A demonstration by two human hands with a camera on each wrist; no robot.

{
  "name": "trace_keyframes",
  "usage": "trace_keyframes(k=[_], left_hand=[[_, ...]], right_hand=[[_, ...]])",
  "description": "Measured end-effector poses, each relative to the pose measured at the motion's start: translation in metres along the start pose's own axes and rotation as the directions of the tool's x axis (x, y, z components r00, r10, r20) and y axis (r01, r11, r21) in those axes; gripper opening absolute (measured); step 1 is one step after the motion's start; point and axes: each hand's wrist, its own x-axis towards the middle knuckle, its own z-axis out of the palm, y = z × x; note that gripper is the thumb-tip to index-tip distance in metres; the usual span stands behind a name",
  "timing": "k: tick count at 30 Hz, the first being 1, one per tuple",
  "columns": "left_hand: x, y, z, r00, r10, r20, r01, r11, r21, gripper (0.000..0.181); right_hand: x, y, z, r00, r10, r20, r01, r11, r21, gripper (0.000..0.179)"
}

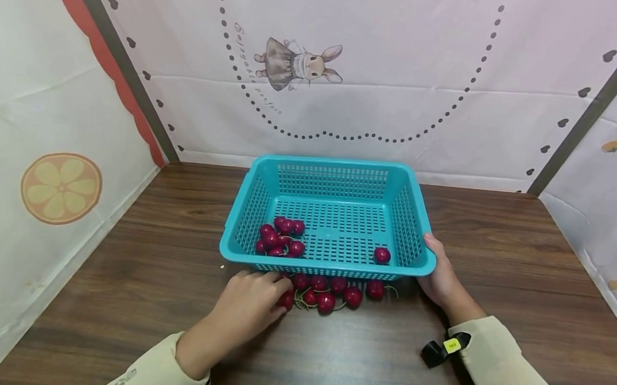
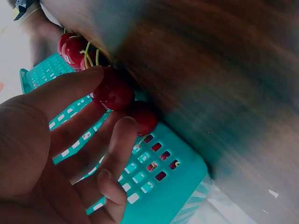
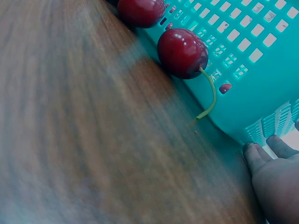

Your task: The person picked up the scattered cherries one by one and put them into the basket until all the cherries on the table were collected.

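Observation:
A turquoise plastic basket [image 1: 331, 267] with slotted walls stands on the table. At its front left, my left hand [image 1: 246, 304] pinches a dark red cherry [image 2: 114, 91] between thumb and fingers; a second cherry [image 2: 142, 117] sits by the fingertips. Several more cherries with green stems, one of them a glossy cherry [image 1: 326, 303], lie in a row along the basket's front wall. My right hand [image 1: 441, 279] grips the basket's front right corner, thumb at the rim and fingers against the outer side. Inside the basket, a cluster of cherries [image 1: 270, 238] lies at left and a lone cherry [image 1: 381, 255] at right.
The brown wood-grain table [image 1: 332, 354] runs to a white printed cloth [image 1: 397, 64] at the back and on both sides. A black strap device with a yellow label [image 1: 452, 345] is on the right wrist.

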Motion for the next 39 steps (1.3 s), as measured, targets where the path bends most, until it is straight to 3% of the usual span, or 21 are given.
trace_keyframes(k=[11,28,33,39], left_hand=[[0.002,0.003,-0.003,1.0,0.023,-0.012,-0.023,0.999,-0.026,0.023],[0.003,0.005,-0.002,0.999,0.003,0.051,-0.003,1.0,-0.011,0.036],[0.002,0.006,-0.007,0.999,0.027,0.021,-0.026,1.0,-0.014,0.033],[-0.001,0.012,-0.022,0.996,0.074,-0.058,-0.078,0.995,-0.063,0.029]], right_hand=[[0.0,0.0,-0.001,1.0,0.006,-0.011,-0.006,1.0,0.002,0.071],[0.0,-0.001,0.001,1.0,-0.004,-0.008,0.004,1.0,-0.001,0.071],[0.0,-0.001,0.001,1.0,-0.003,-0.009,0.003,1.0,-0.001,0.071],[-0.001,-0.001,0.0,1.0,-0.001,-0.013,0.0,1.0,-0.006,0.071]])
